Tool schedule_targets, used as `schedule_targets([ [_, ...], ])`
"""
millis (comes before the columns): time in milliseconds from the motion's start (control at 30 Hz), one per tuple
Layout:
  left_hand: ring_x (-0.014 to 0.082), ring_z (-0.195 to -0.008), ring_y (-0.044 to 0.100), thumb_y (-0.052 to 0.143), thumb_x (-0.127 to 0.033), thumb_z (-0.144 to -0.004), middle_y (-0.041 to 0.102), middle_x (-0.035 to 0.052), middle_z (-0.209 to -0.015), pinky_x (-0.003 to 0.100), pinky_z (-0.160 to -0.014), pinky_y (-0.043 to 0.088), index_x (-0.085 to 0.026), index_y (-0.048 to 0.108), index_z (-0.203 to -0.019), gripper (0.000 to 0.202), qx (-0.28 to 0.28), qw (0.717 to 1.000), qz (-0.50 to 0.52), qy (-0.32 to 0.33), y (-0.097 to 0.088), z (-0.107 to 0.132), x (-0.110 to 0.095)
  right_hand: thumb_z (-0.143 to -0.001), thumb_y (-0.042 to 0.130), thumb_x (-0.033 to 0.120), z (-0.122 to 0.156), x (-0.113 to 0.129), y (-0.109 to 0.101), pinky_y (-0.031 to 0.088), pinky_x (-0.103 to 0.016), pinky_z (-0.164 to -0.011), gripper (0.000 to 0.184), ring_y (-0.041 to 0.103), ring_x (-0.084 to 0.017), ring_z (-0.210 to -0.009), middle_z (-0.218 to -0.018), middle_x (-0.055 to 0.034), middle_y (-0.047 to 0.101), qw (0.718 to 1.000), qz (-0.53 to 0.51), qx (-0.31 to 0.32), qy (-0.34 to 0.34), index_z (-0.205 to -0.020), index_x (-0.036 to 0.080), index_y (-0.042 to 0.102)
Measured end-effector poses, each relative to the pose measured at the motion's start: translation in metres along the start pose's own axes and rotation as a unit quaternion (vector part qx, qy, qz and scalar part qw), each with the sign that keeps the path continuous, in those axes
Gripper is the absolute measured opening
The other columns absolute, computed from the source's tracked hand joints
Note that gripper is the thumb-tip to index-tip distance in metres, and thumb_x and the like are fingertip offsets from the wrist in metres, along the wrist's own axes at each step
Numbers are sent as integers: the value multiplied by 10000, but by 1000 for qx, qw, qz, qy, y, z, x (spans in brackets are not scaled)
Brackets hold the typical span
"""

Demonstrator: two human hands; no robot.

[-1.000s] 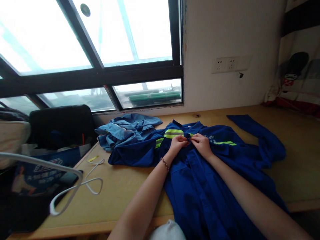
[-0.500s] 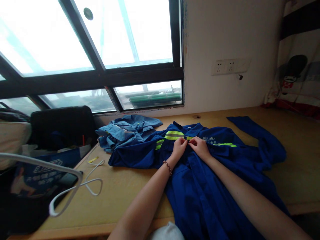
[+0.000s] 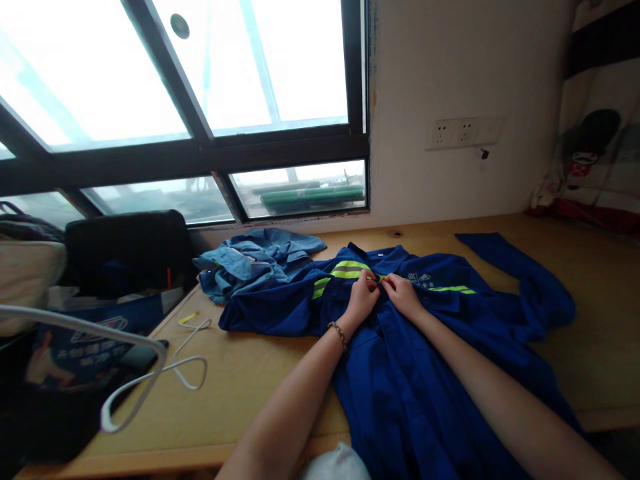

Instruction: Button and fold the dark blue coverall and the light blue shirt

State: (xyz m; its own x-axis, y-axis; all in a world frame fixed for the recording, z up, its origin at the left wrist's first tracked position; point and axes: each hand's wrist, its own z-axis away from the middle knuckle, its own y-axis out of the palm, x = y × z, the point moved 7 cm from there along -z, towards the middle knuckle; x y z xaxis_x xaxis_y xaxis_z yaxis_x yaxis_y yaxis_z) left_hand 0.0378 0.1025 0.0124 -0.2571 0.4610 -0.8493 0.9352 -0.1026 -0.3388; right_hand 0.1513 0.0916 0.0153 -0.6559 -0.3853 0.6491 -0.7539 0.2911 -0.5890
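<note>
A dark blue work jacket [image 3: 400,373] with yellow-green reflective stripes lies spread on the table, its collar toward the window and its lower part hanging over the near edge. At the chest, on the front opening, my left hand [image 3: 364,297] pinches one side of the cloth; a beaded bracelet is on that wrist. Close beside it, my right hand [image 3: 401,295] grips the other side of the front at the stripe with fingertips pressed together. The small fastening between the fingers is hidden. One sleeve reaches left, the other bends away on the right.
A crumpled light blue garment [image 3: 255,260] lies behind the left sleeve. A white cable [image 3: 187,363] loops over the left of the wooden table [image 3: 250,400]. Bags and a black chair back [image 3: 125,247] stand at left. Window, wall sockets [image 3: 465,132] and a curtain [image 3: 595,147] border the table.
My left hand's fingers have lifted and curled slightly at the front opening, and a bit of yellow-green stripe now shows by my right fingertips. The jacket lies nearly as before.
</note>
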Motion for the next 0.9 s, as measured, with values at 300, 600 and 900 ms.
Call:
schedule_targets([
  [300, 79, -518, 502, 482, -50, -609, 535, -55, -564, 158, -495, 330, -165, 460, -846, 263, 52, 997, -62, 12, 6, 2, -3, -810, 402, 274, -9, -12, -37, 405, -257, -719, 260, 551, -166, -799, -888, -75, 599, 991, 69, -111, 22, -972, 169, 575],
  [600, 81, -574, 517, 498, -79, -637, 585, -19, -647, 192, -614, 415, -143, 534, -1080, 449, 109, 992, -59, 15, 14, 3, 1, -774, 478, 399, -20, -57, -11, 435, -312, -783, 367, 582, -189, -869, -965, -53, 640, 984, -45, 97, 145, -1073, 214, 583],
  [900, 76, -599, 496, 496, -79, -635, 577, -6, -728, 197, -627, 425, -162, 441, -1228, 601, 163, 984, -70, 38, 22, 5, 3, -741, 525, 466, -10, -35, -3, 418, -351, -853, 393, 550, -206, -975, -1038, -47, 620, 904, -357, 116, 205, -1006, 193, 623],
])
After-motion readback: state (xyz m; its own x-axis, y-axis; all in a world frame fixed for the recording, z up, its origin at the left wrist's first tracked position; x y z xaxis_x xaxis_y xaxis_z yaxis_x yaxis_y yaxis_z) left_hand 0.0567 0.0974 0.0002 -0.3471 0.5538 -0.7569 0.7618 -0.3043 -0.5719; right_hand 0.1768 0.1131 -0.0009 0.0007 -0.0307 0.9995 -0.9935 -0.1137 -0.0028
